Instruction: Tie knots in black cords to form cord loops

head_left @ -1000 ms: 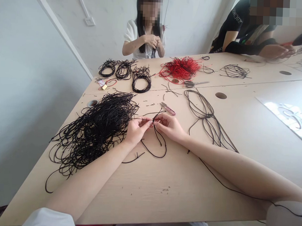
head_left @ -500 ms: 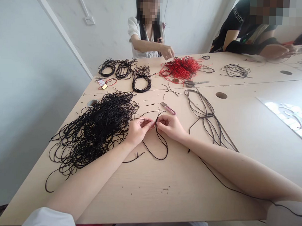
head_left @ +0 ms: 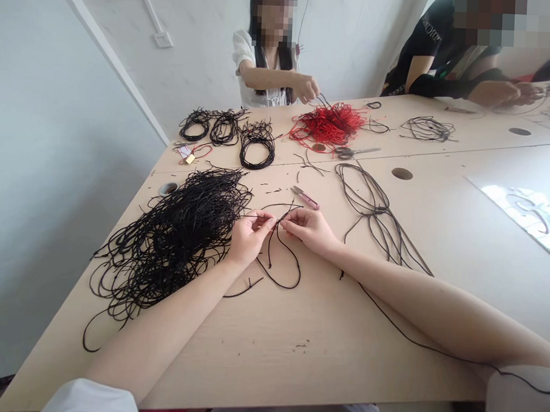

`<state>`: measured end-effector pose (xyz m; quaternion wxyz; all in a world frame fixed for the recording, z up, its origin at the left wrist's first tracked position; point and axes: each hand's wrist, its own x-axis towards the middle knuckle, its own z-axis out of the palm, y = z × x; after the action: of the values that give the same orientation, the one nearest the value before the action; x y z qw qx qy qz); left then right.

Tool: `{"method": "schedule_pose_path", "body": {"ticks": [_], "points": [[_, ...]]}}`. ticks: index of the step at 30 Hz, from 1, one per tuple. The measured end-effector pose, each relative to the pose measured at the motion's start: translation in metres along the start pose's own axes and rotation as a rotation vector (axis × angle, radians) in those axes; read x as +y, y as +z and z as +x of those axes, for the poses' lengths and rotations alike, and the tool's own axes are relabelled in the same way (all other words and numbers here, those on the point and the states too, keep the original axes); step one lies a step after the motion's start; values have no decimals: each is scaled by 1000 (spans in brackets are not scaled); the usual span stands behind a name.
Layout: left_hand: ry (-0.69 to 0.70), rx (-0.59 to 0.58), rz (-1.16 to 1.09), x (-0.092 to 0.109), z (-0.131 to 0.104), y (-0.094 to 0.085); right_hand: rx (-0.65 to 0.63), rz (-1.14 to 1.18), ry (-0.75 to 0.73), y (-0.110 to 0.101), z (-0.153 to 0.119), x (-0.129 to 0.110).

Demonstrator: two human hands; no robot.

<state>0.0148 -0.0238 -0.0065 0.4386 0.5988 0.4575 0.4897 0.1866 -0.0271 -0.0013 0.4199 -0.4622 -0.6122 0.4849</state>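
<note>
A thin black cord point(head_left: 298, 271) runs between my two hands and hangs in a loop onto the table point(head_left: 268, 351). My left hand point(head_left: 250, 235) pinches it between thumb and forefinger. Close by on the right, my right hand point(head_left: 311, 230) is closed on the same cord, fingertips nearly meeting the left ones. Cord ends stick out above the fingers. Beside my left hand lies a large tangled pile of black cords point(head_left: 183, 226). Small pink-handled snips point(head_left: 306, 198) rest just beyond my right hand.
A loosely tied black cord bundle point(head_left: 380, 210) lies right of my hands. Farther back are coiled black cords point(head_left: 258, 152), a red cord pile point(head_left: 329, 124) and scissors point(head_left: 348, 153). A person point(head_left: 271, 78) sits across the table; another person's hands point(head_left: 503, 94) are at the far right.
My fingertips have parted slightly, and the cord end between them has swung down to the left. The person across lifts dark cord from the red pile.
</note>
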Motion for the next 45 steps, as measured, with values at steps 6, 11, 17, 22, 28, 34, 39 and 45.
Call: {"method": "schedule_pose_path", "body": {"ticks": [6,11,17,22,28,34,39,45], "points": [[22,-92,100,7,-2,-1,-37,29,-27,0,1,3],[98,-53,186,10,-6,0,-25,46,-12,2,0,6],[280,-4,376,18,-13,2,-55,38,31,3,-3,1],[184,-32,215,16,-9,0,-108,239,91,3,-3,-1],[87,-19,64,3,-3,-1,-93,254,94,2,-1,2],[88,1,109,0,-2,-3,-79,225,55,2,-2,1],[114,-1,139,1,-3,-2,-72,95,15,2,-4,0],[109,-49,176,5,-3,-2,-62,58,40,4,-2,3]]}}
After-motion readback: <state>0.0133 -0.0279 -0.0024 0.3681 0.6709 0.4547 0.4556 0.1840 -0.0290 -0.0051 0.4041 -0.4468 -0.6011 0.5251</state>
